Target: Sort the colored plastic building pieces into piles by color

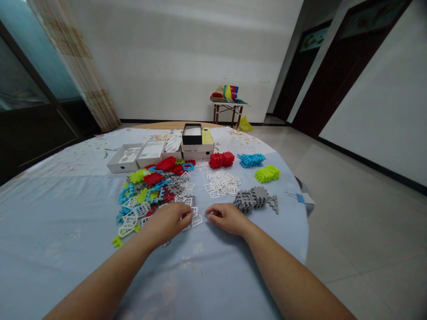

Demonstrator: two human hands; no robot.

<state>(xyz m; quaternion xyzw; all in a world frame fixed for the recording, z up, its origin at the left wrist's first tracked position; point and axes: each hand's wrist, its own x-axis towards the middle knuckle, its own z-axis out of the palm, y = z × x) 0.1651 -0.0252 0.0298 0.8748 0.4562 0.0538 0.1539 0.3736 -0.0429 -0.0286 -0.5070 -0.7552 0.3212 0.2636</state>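
Note:
My left hand (pixel 174 218) is bent over the near edge of a mixed pile of plastic building pieces (pixel 156 180), its fingers curled in. White lattice pieces (pixel 196 218) lie by its fingertips; whatever is beneath the fingers is hidden. Across a small gap, my right hand (pixel 228 218) rests low over the cloth, thumb and fingers drawn together, with nothing visible in them. Right beside it is a heap of grey interlocking pieces (pixel 253 198). Beyond both hands lies a loose group of white lattice pieces (pixel 223 183).
Red (pixel 222 160), blue (pixel 251 160) and lime-green pieces (pixel 267 174) form separate stacks at the right. Open white boxes (pixel 125 158) and a black-rimmed box (pixel 192 134) stand behind the pile. The round table's blue cloth (pixel 200 275) ends at the right, where a clip (pixel 295 196) sits.

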